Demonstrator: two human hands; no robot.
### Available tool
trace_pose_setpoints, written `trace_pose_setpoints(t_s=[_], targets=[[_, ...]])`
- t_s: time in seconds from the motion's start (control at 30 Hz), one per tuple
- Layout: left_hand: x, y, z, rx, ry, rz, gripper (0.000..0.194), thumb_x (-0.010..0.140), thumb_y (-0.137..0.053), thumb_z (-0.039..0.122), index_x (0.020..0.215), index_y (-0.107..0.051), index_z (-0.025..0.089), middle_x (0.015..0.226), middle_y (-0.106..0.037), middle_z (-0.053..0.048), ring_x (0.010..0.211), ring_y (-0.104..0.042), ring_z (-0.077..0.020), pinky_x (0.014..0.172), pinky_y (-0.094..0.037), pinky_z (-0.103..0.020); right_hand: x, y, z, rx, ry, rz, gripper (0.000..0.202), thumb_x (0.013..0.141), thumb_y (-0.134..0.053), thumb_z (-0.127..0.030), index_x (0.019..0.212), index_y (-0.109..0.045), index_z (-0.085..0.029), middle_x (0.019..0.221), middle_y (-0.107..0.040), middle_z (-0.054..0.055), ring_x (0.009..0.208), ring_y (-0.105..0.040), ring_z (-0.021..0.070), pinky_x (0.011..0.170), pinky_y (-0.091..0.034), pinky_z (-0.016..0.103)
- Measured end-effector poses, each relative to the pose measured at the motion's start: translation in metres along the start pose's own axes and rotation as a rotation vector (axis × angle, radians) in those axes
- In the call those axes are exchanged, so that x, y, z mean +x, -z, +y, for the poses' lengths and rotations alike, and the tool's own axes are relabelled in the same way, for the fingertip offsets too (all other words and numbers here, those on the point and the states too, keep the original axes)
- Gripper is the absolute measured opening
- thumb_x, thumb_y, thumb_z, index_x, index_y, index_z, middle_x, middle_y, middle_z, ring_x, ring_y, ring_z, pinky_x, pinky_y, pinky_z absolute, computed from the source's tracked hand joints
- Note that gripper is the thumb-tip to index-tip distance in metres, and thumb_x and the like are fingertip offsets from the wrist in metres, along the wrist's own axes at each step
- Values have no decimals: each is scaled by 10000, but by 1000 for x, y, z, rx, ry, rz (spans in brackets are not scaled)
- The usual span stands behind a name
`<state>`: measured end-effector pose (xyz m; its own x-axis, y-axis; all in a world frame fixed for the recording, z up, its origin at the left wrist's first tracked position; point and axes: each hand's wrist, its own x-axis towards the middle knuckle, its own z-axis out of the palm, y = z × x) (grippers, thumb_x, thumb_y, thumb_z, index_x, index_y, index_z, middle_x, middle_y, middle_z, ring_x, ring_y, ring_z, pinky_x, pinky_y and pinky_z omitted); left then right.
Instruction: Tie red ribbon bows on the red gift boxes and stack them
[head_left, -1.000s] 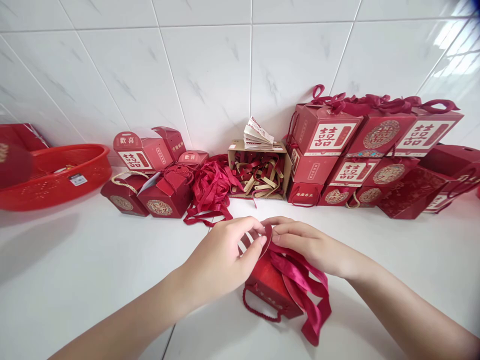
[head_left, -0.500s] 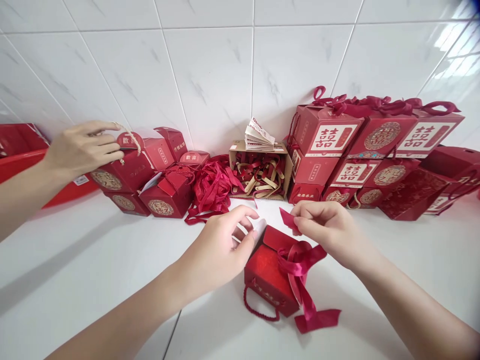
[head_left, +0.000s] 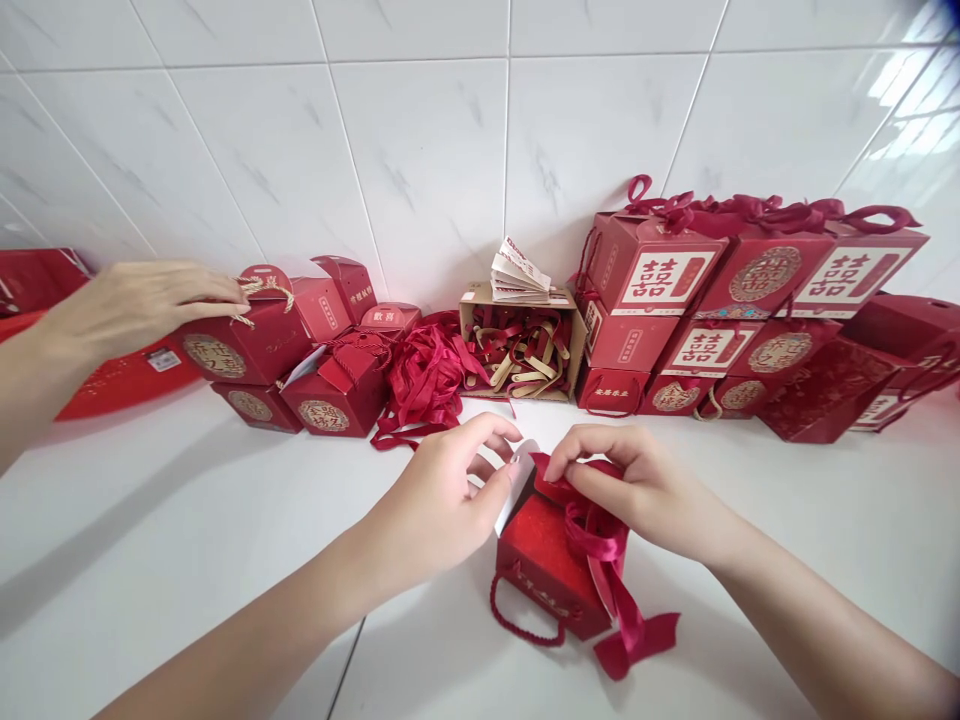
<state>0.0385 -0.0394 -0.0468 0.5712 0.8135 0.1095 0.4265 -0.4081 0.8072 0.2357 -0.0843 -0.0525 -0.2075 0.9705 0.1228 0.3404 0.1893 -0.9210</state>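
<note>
A red gift box [head_left: 551, 560] lies tilted on the white surface, with a rope handle [head_left: 525, 625] at its near side and a crimson ribbon [head_left: 634, 620] looped at its right. My right hand [head_left: 630, 485] pinches an end of that ribbon over the top of the box. At the box's upper left, my left hand [head_left: 457, 490] has its fingers curled beside a raised pale flap [head_left: 516, 482]; what lies between thumb and fingers, if anything, is hidden.
Stacked red boxes [head_left: 761, 275] stand at the right by the tiled wall. A carton of straps [head_left: 525, 345] and a ribbon heap [head_left: 427, 370] are behind. Another person's hand [head_left: 157, 295] rests on boxes [head_left: 259, 345] at left.
My right hand has moved left and down with the ribbon end, now over the box. The box has shifted slightly right. The other person's hand has flattened and lowered.
</note>
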Motion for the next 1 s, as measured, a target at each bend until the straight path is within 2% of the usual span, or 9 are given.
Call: trace_pose_setpoints(t_s=[0.13, 0.33, 0.53, 0.73, 1.0], targets=[[0, 1, 0, 6, 16, -22, 174, 888, -517, 311, 1055, -555, 278, 1053, -635, 1, 836, -650, -133, 685, -527, -245, 2, -2, -3, -57, -62, -20, 190, 832, -515, -155, 850, -703, -168, 881, -678, 3, 750, -584, 102, 650, -445, 182], [1, 3, 1, -36, 35, -53, 179, 887, -505, 291, 1059, -548, 271, 1143, -603, -16, 902, -645, -148, 759, -528, -279, 2, -2, -3, 61, -182, -80, 204, 817, -537, -173, 892, -724, -143, 830, -680, 23, 682, -575, 94, 589, -427, 179], [-1, 2, 2, -48, 42, -55, 206, 881, -520, 311, 1081, -541, 266, 1143, -596, -22, 819, -647, -130, 662, -536, -244, 4, -1, -3, 167, -202, -86, 210, 821, -559, -240, 908, -727, -149, 828, -682, 28, 717, -612, 111, 621, -455, 197], [3, 2, 3, -63, 67, -63, 195, 920, -443, 372, 1002, -571, 250, 947, -650, -2, 756, -633, -141, 654, -545, -278, 4, -3, 1, 194, -169, -97, 175, 830, -552, -207, 862, -720, -171, 937, -692, 18, 840, -625, 114, 747, -472, 193], [6, -1, 3, 73, 5, -58, 146, 863, -499, 278, 813, -616, 207, 801, -672, 4, 707, -624, -144, 616, -490, -243, 6, -5, 6, 182, -164, -103, 176, 840, -543, -221, 879, -705, -167, 910, -681, 28, 847, -628, 136, 771, -485, 238]])
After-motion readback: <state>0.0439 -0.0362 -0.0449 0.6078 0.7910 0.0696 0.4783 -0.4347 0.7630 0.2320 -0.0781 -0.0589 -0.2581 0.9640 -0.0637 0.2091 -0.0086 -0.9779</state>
